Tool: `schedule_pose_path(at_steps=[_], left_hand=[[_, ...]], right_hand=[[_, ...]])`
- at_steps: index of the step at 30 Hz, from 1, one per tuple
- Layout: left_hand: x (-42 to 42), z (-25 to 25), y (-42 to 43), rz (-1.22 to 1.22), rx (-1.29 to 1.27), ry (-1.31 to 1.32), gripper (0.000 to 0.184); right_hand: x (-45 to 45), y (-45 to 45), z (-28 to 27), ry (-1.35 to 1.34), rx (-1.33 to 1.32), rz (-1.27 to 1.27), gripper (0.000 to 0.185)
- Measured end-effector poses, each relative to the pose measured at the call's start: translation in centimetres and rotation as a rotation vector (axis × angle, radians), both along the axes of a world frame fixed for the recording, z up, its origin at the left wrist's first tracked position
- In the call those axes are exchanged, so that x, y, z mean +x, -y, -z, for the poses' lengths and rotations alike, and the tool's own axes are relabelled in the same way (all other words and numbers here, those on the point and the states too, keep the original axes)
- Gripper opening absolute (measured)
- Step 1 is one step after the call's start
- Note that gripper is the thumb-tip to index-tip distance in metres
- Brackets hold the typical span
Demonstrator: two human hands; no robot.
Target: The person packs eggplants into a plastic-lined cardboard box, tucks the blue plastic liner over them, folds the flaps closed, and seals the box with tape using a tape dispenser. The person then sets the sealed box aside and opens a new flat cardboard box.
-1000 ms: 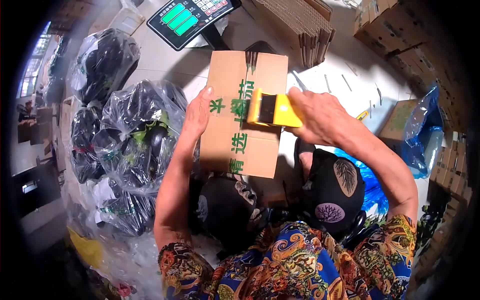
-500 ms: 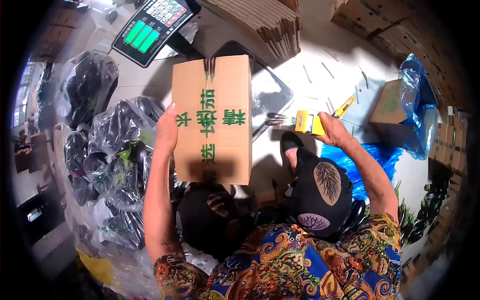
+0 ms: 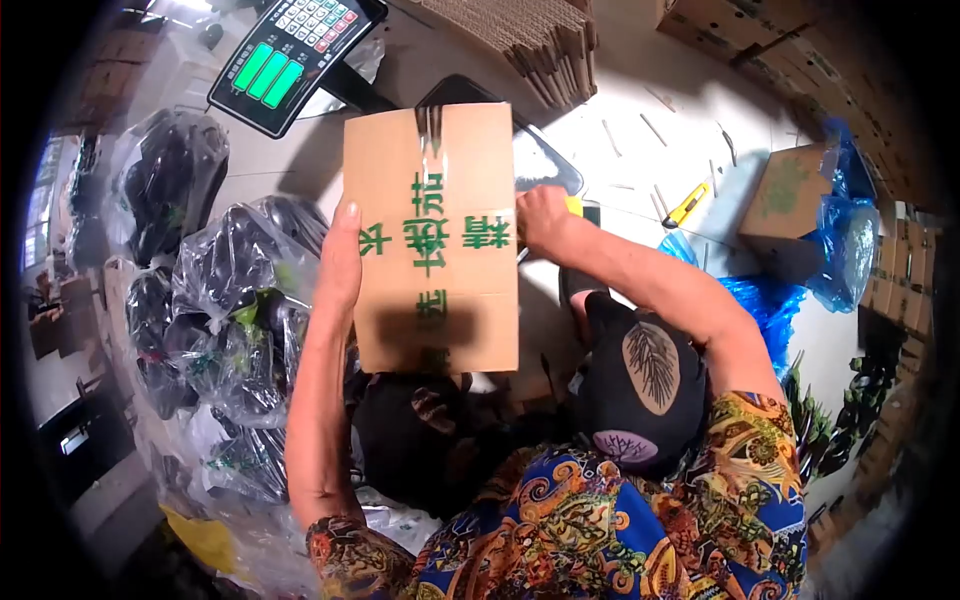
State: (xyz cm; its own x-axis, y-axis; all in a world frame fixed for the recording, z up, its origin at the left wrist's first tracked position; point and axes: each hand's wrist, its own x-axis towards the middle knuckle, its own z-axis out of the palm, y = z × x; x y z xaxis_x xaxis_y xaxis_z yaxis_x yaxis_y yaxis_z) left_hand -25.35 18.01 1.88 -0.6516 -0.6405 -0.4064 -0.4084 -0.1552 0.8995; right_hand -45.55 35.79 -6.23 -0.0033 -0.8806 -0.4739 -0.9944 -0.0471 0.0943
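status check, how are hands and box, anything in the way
Left hand on box, left edge. Right hand at its right side, yellow tool mostly hidden. Printed face up. Nothing seen blocking; knife off right.

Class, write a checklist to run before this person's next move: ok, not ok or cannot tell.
1. Left hand against the left side of the carton: ok.
2. Right hand at the carton's right edge: ok.
3. Grip on the yellow tape dispenser: cannot tell; mostly hidden.
4. Yellow utility knife away from both hands: ok, on the floor.
5. Floor cleared: not ok; thin scraps lie near the knife.
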Motion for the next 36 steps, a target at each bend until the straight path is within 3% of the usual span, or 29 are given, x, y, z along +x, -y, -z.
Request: schedule_pose_path(at_steps=[1, 2, 3, 4, 5, 6, 7, 9, 10, 11, 13, 16, 18, 20, 22, 23, 24, 25, 27, 28, 30, 31, 32, 34, 36], left_hand=[[-0.6, -1.3, -0.7, 0.048, 0.081, -0.042, 0.054], [-0.8, -0.8, -0.9, 0.046, 0.106, -0.133, 0.054], [-0.6, 0.3, -0.9, 0.043, 0.128, -0.220, 0.055], [-0.2, 1.5, -0.8, 0.040, 0.152, -0.303, 0.056], [0.4, 2.7, -0.4, 0.194, 0.167, -0.401, 0.061], [0.0, 2.0, -0.9, 0.253, 0.147, -0.474, 0.066], [-0.9, 1.4, -2.1, 0.311, 0.125, -0.544, 0.073], [-2.9, 0.0, -4.3, 0.519, -0.382, -0.118, 0.094], [-4.0, -0.7, -5.4, 0.629, -0.618, 0.081, 0.105], [-5.1, -2.4, -6.8, 0.737, -0.605, 0.088, 0.103], [-6.3, -1.1, -7.9, 0.862, -0.820, -0.032, 0.096], [-7.0, 3.0, -8.3, 0.902, -1.053, -0.270, 0.084], [-5.9, 4.1, -7.8, 0.788, -0.996, -0.358, 0.071], [-4.5, 5.8, -6.8, 0.455, -0.920, -0.152, 0.065], [-1.7, 7.7, -4.6, -0.009, -0.593, -0.034, 0.054], [0.4, 9.2, -4.1, -0.082, -0.331, 0.169, 0.054], [2.5, 9.5, -3.6, -0.029, 0.145, 0.259, 0.063], [4.1, 8.1, -6.7, -0.404, 0.630, -0.101, 0.070], [9.6, 9.1, -7.3, 0.204, 0.254, -0.260, 0.087], [9.8, 7.4, -7.6, 0.260, 0.156, -0.186, 0.092], [10.4, 9.0, -7.2, 0.260, 0.132, -0.237, 0.091], [10.6, 9.4, -6.7, 0.258, -0.038, -0.181, 0.091], [11.4, 9.8, -6.4, 0.233, -0.062, -0.134, 0.076], [8.8, 3.6, -4.3, -0.271, 0.733, -0.206, 0.055], [6.8, 3.0, -1.0, -0.146, 0.587, -0.078, 0.046]], right_hand=[[-0.8, -0.7, 1.0, 0.094, -0.106, 0.060, 0.025], [-1.3, -0.6, 2.1, 0.262, -0.008, 0.486, 0.021], [-2.5, -2.4, 3.9, 0.212, -0.095, 0.459, 0.020], [-4.2, -3.7, 3.9, 0.236, 0.043, 0.503, 0.031], [-5.6, -4.3, -0.5, 0.238, 0.267, 0.654, 0.049], [-7.5, -6.4, -2.3, 0.274, 0.232, 0.652, 0.061], [-10.0, -8.6, -1.6, 0.323, 0.189, 0.744, 0.058], [-13.6, -11.7, -4.3, 0.447, -0.083, 1.012, 0.063], [-15.3, -12.8, -5.4, 0.678, -0.213, 1.130, 0.063], [-14.8, -12.5, -9.1, 0.905, -0.330, 1.234, 0.055], [-15.5, -12.8, -12.4, 1.302, -0.542, 1.328, 0.047], [-13.5, -9.7, -16.3, 1.550, -0.706, 1.208, 0.051], [-16.4, -9.9, -14.2, 1.587, -0.448, 1.105, 0.048], [-13.5, -7.1, -13.3, 1.382, -0.329, 1.074, 0.046], [-11.9, -6.3, -9.6, 1.437, -0.228, 1.212, 0.045], [-11.3, -5.7, -8.8, 1.375, -0.195, 1.195, 0.045], [-10.8, -5.3, -9.2, 1.437, -0.165, 1.201, 0.047], [-10.1, -4.8, -9.8, 1.423, -0.162, 1.196, 0.048], [-8.6, -3.7, -10.5, 1.458, -0.176, 1.160, 0.051], [-7.9, -3.3, -10.4, 1.485, -0.189, 1.163, 0.050], [-7.3, -2.7, -9.9, 1.524, -0.202, 1.126, 0.051], [-6.3, -2.4, -10.9, 1.535, -0.236, 1.158, 0.051], [-6.0, -2.5, -11.2, 1.578, -0.235, 1.155, 0.054], [-6.2, -3.7, -11.4, 1.619, -0.239, 1.191, 0.056], [-6.1, -6.1, -12.7, 1.673, -0.387, 1.182, 0.058]])
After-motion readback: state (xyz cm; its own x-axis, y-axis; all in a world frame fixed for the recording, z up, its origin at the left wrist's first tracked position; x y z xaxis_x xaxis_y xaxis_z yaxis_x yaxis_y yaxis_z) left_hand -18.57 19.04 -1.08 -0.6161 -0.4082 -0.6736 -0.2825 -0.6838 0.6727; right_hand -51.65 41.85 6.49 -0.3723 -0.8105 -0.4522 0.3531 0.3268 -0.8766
